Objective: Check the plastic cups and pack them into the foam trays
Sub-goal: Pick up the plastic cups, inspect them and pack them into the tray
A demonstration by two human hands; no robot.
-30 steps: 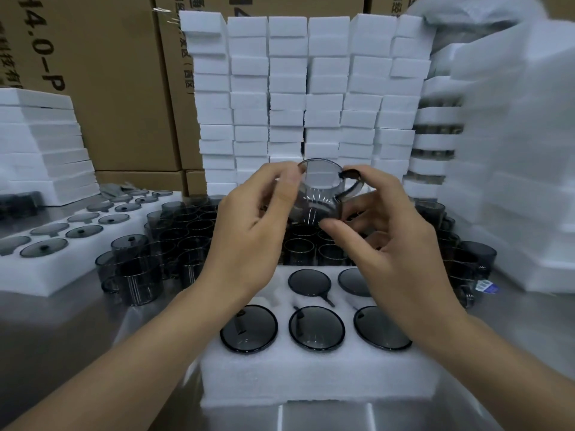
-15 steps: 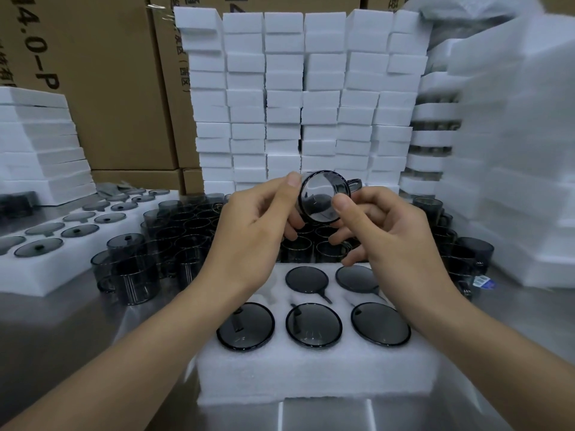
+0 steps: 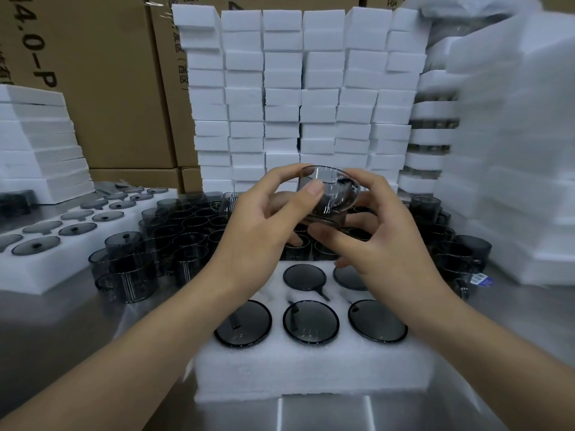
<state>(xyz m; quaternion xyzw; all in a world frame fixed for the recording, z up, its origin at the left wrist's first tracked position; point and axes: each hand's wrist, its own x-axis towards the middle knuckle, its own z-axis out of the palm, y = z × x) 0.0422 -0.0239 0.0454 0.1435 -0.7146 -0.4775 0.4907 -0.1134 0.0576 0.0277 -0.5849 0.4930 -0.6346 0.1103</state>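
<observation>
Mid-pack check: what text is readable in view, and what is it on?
"4.0-P", printed sideways, top cut off: left cardboard box.
Bracketed Chinese characters on the middle cardboard box: too blurred to read.
Blue-and-white label beside the right-hand cups: too small to read.

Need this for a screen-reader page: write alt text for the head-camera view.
A person's left hand and right hand hold a smoky grey plastic cup above a white foam tray where five cups sit. Loose cups crowd the steel table behind, before stacked foam blocks.
</observation>
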